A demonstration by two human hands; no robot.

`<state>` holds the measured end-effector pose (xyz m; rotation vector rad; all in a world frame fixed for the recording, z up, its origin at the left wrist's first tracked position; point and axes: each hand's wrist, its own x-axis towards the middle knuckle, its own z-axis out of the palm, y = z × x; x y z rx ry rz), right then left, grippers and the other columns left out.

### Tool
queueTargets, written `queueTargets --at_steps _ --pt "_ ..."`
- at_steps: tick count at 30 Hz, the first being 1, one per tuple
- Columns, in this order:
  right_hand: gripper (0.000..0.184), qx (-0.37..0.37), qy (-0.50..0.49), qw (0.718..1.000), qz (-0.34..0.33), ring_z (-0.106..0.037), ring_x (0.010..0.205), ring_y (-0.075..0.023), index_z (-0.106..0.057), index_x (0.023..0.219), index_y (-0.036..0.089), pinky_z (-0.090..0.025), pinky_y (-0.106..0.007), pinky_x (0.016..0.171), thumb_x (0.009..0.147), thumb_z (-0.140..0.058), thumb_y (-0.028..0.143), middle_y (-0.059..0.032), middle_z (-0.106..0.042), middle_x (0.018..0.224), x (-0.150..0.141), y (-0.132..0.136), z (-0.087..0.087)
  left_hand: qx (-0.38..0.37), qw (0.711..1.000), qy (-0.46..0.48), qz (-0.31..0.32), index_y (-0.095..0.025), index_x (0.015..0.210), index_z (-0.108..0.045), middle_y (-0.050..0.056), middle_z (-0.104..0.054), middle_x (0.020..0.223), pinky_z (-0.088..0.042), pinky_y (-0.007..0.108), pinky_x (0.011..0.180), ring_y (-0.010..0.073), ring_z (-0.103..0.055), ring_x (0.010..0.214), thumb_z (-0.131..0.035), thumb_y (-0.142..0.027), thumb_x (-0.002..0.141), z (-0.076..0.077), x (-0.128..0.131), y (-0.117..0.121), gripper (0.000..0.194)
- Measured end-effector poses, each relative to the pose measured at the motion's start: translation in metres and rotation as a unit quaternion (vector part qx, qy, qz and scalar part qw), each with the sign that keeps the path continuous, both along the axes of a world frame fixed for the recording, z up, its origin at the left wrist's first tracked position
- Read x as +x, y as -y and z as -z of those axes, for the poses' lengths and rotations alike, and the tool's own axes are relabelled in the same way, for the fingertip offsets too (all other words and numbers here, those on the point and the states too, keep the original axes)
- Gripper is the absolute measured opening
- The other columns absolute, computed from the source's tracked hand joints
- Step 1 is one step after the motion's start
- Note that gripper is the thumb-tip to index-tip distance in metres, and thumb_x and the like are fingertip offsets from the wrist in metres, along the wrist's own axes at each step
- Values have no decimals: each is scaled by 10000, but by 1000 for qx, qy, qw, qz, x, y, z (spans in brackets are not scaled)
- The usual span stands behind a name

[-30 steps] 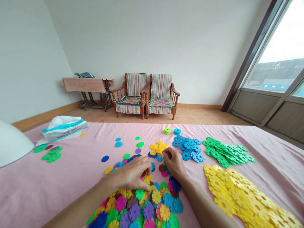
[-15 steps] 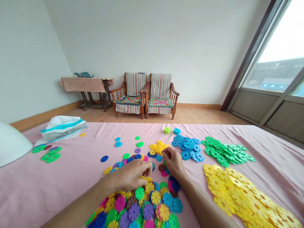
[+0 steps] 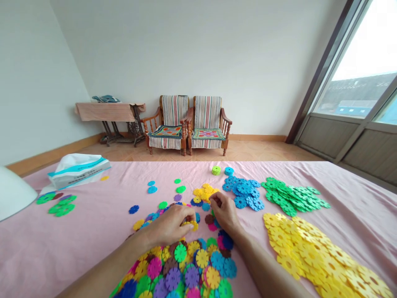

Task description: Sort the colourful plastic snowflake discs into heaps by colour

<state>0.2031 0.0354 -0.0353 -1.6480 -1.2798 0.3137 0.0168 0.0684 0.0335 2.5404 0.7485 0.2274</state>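
A pink bedsheet (image 3: 77, 248) carries a heap of multicoloured plastic snowflake discs (image 3: 173, 265), with a yellow pile (image 3: 310, 252), green pile (image 3: 291, 198) and blue pile (image 3: 243, 192) to the right. A white-and-teal plastic tissue pack (image 3: 77, 171) lies far left, its contents hidden. On the left hand (image 3: 167, 227), the grip closes on yellow discs (image 3: 190, 225) just above the heap; on the right hand (image 3: 225, 213), the grip is curled shut, with nothing visible inside.

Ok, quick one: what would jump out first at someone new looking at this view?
The bright plastic snowflake discs on the pink cloth stand out: a mixed-colour pile at bottom centre, a large yellow heap at right, and green and blue heaps beyond it. The left hand and right hand sit just above the mixed pile.
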Motion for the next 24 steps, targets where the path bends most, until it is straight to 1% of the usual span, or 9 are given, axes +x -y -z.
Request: queueTargets --at_steps 7,13,16,19,22,24 --pt "156 4 3 1000 3 -501 478 -117 -593 665 184 -331 -206 471 726 -454 220 28 -554 517 0 0 -1 -1 1000 10 -24 -183 708 -578 -23 -583 660 -318 207 558 114 -506 585 -451 -160 716 4 0 -3 129" --pt "166 7 3 1000 -2 -506 482 -118 -593 672 186 -334 -203 469 738 -450 239 27 -552 517 0 1 -1 -16 998 31 -55 -175 714 -589 -25 -576 599 -324 195 511 115 -523 550 -465 -202 750 9 4 -17 132" --pt "170 4 -2 1000 -8 -514 482 -118 -592 682 185 -341 -201 473 744 -444 242 25 -559 519 0 1 -1 -20 994 61 -88 -164 731 -590 -21 -573 594 -325 198 490 122 -526 542 -471 -237 765 12 5 -24 144" --pt "167 2 -4 1000 -11 -525 486 -120 -585 683 186 -347 -201 475 750 -443 240 22 -570 524 0 1 -2 -36 989 94 -112 -161 794 -610 -6 -620 672 -375 200 535 130 -565 597 -462 -224 768 14 4 -26 163" --pt "162 4 -3 1000 -9 -529 484 -120 -585 681 185 -350 -201 473 751 -447 234 21 -579 526 0 1 -2 -18 986 117 -117 -167 805 -626 14 -648 806 -414 205 624 137 -588 705 -471 -179 747 14 2 -25 166" --pt "161 8 -1 1000 -6 -530 485 -120 -586 675 183 -354 -201 473 748 -451 233 17 -584 529 0 1 -2 -9 986 117 -117 -168 797 -630 15 -650 824 -421 209 650 139 -588 729 -475 -152 734 13 1 -24 168"
